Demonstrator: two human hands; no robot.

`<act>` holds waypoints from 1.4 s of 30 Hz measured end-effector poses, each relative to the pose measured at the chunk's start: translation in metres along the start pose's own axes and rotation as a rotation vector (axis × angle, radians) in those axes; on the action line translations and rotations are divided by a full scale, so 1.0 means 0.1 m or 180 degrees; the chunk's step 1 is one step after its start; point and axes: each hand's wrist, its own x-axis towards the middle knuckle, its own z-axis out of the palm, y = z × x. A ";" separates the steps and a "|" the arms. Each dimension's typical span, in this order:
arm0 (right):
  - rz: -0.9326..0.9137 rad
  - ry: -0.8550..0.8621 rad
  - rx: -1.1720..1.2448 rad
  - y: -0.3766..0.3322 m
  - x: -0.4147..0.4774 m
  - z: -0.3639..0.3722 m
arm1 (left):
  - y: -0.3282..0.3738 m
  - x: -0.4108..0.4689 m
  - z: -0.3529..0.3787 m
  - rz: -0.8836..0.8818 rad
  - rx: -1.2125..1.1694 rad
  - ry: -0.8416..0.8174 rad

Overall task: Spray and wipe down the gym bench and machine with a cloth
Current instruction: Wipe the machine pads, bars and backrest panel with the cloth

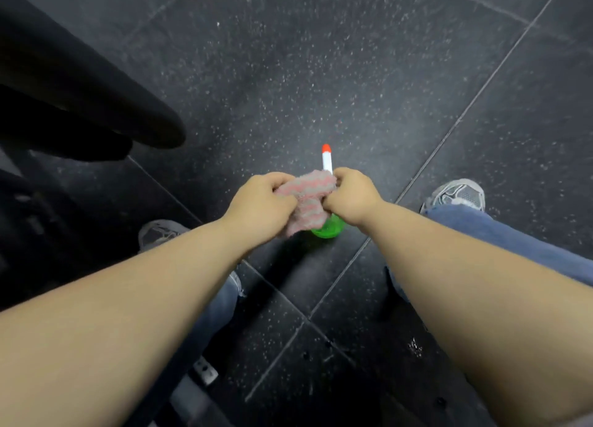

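Nearest the camera, lower left: a pale metal bracket (205, 370) on dark machine framing, partly hidden. Next: blue jeans (513, 237) beneath two bare forearms, with a grey left shoe (158, 232) and a grey right shoe (459, 195) planted well apart. Between them, at frame centre: the left hand (260, 202) and the right hand (351, 195), both with fingers curled tight, each gripping one end of the cloth (308, 202), a pink-and-grey striped fuzzy piece bunched between the fists with a flap hanging below. It was judged light, limp and soft, apt to crumple rather than lie flat, and best folded into a pad and held in the palm. Directly under the hands: the spray bottle (328, 230), with a green body and a white nozzle (327, 163) tipped red, pointing away. Whether the right hand also held it or it stood on the floor could not be told. It was judged light plastic, possibly slick when wet, and best taken at the neck. Beyond: the speckled dark floor (321, 73), laid in tiles with pale seams. Farthest, upper left: the black padded bench (80, 83), untouched. Nothing lay between it and the hands, though the bottle sat close enough to be knocked.
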 end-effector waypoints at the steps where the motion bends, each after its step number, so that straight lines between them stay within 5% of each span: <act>1: 0.0023 -0.0095 -0.0059 0.03 0.01 0.08 | -0.07 0.02 0.01 -0.0073 0.0013 0.0098; 8: 0.0389 -0.0835 -0.0156 0.04 -0.07 0.19 | -0.19 -0.06 -0.19 -0.0124 -0.0093 -0.0107; 12: 0.0455 -0.0721 -0.0543 -0.25 -0.19 -0.13 | 0.04 -0.26 -0.44 0.0082 -0.0180 -0.0112; 14: 0.0310 -0.0380 0.0175 -0.53 -0.37 -0.38 | 0.22 -0.43 -0.61 0.0228 -0.0295 -0.0076; 16: 0.0280 -0.0624 0.1876 -0.90 -0.75 -0.65 | 0.41 -0.66 -0.80 0.0439 -0.0380 -0.0055; 19: -0.0104 -0.1576 0.3218 -1.40 -1.41 -1.01 | 0.67 -1.13 -1.11 0.0843 -0.0487 0.0034; 27: -0.2021 -0.2315 0.2039 -2.85 -3.14 -1.43 | 1.33 -2.96 -2.49 0.1888 -0.0265 0.1705; 36: -0.3369 -0.1688 0.1663 -4.50 -5.13 -1.34 | 1.57 -5.10 -3.93 0.2660 0.0071 0.3218; 42: -0.4531 0.0089 0.1405 -5.47 -6.00 -1.59 | 1.89 -6.06 -4.74 0.2801 0.1264 0.4051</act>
